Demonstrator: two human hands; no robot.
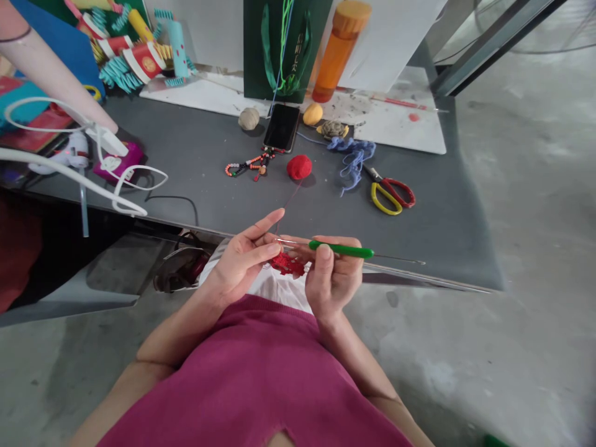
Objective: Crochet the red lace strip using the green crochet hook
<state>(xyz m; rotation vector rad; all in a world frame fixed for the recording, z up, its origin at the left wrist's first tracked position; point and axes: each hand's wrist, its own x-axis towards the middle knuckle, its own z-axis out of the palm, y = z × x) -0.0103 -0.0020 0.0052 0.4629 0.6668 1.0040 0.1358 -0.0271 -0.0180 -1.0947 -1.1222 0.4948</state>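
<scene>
1. Red crocheted piece [286, 264]: small and lacy, held in the air over the near table edge, in front of the person's white shirt [274, 288]. Risk: loose stitches may slide off the hook if the grip relaxes.
2. Crochet hook [341, 249]: green handle, thin metal shaft pointing left into the red work. Risk: the hook end may split or snag the thread if it enters at a bad angle.
3. Hands: together, both on the work. Left hand [241, 262] pinches the piece, index finger raised. Right hand [333, 276] is clamped around the hook handle.
4. Red thread [285, 208]: runs far from the left hand to a ball of red yarn [298, 166] loose on the table. Risk: a sharp pull may roll the ball or tangle the thread.
5. Gray table [419, 272]: its metal near edge lies just beside the hands. Risk: an elbow or the hook may catch it.
6. Farther right, blue yarn [351, 158] lies near scissors [391, 195]. Left of the ball is a beaded string [249, 164]. Risk: the red thread may catch on these if the ball rolls.
</scene>
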